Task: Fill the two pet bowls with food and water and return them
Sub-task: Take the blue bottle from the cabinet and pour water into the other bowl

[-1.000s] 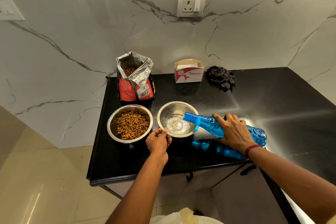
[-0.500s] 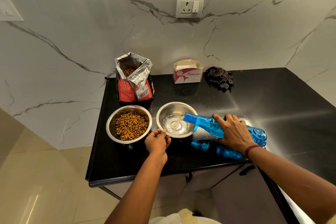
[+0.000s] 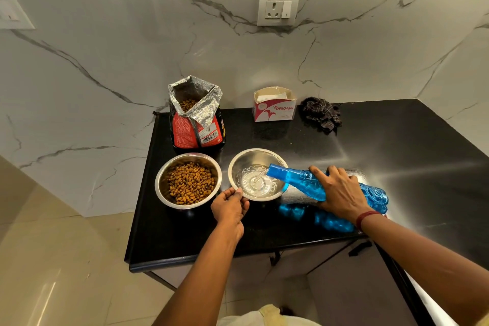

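Two steel bowls stand side by side on the black counter (image 3: 397,145). The left bowl (image 3: 161,180) is full of brown kibble. The right bowl (image 3: 254,157) holds a shallow pool of water. My right hand (image 3: 340,193) grips a blue plastic bottle (image 3: 299,180) tipped almost flat, its mouth over the right bowl's rim, and water streams from it into the bowl. My left hand (image 3: 229,206) pinches the near rim of that same bowl. An open red kibble bag (image 3: 195,119) stands upright behind the left bowl.
A white and red tissue box (image 3: 274,107) and a crumpled dark checked cloth (image 3: 321,114) sit at the back by the marble wall. A wall socket (image 3: 278,7) is above them. The counter's left edge drops to a tiled floor (image 3: 53,259). Cabinet doors (image 3: 344,286) are below.
Water keeps pouring and the pool in the right bowl has grown. Both hands hold about the same places.
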